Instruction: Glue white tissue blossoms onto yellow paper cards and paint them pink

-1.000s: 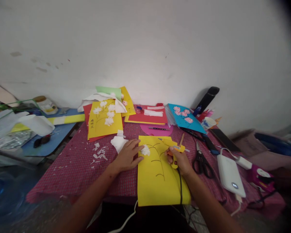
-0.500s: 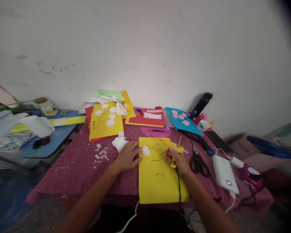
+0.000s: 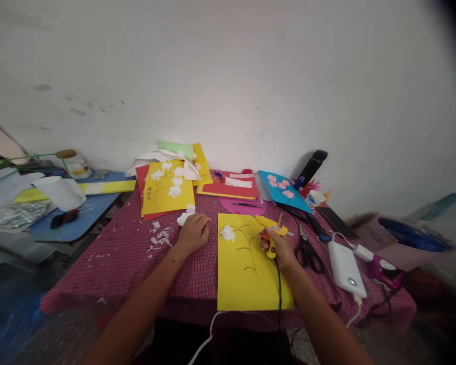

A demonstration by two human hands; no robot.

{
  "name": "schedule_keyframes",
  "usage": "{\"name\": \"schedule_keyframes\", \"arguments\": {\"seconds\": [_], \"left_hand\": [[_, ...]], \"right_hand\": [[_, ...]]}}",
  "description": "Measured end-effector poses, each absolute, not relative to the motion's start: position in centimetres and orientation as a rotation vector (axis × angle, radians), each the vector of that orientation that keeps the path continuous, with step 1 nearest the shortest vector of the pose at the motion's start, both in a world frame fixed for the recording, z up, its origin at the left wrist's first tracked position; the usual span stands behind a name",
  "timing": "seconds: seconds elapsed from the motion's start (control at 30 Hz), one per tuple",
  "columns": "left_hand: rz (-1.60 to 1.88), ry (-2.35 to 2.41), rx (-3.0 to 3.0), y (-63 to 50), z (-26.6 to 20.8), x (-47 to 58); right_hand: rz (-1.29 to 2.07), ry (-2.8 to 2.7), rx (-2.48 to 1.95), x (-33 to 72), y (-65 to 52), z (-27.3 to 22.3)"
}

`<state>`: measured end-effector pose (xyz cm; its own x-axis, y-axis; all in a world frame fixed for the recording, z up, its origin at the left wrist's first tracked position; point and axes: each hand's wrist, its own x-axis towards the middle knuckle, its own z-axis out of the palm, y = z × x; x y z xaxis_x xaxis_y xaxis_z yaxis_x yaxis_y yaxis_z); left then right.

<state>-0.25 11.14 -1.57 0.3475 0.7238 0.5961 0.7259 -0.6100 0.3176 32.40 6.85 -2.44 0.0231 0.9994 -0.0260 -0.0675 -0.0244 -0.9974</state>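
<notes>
My right hand (image 3: 279,247) is wrapped round a yellow hot glue gun (image 3: 278,231), its nozzle pointing up and left above a yellow sheet of paper (image 3: 235,289). Thin drawn branch lines run down the sheet, and a crumpled white paper flower (image 3: 227,233) sits at its upper left. My left hand (image 3: 193,233) is beside the sheet's left edge, over a piece of white paper (image 3: 183,218). Its fingers are curled in, and whatever they may hold is hidden. Torn white paper scraps (image 3: 160,238) lie to the left of it.
Black scissors (image 3: 309,253) and a white power bank (image 3: 345,268) lie on the right. Finished flower cards (image 3: 169,197) stand at the back left, a blue card (image 3: 285,190) at the back right. The gun's black cord (image 3: 279,289) hangs over the front edge.
My left hand has lifted off the yellow sheet's edge and moved left onto the white paper, its fingers curling in. The right hand still holds the glue gun in nearly the same place.
</notes>
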Motion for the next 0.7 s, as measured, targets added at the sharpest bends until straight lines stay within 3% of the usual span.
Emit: {"name": "schedule_keyframes", "arguments": {"seconds": [0.37, 0.7], "left_hand": [[-0.747, -1.043, -2.843, 9.2, -1.9, 1.6], [-0.717, -1.077, -2.782, 9.2, -2.2, 1.6]], "right_hand": [[1.3, -1.068, -1.108, 32.2, 6.9, -2.0], [1.265, -1.084, -1.12, 31.9, 6.7, -1.6]]}}
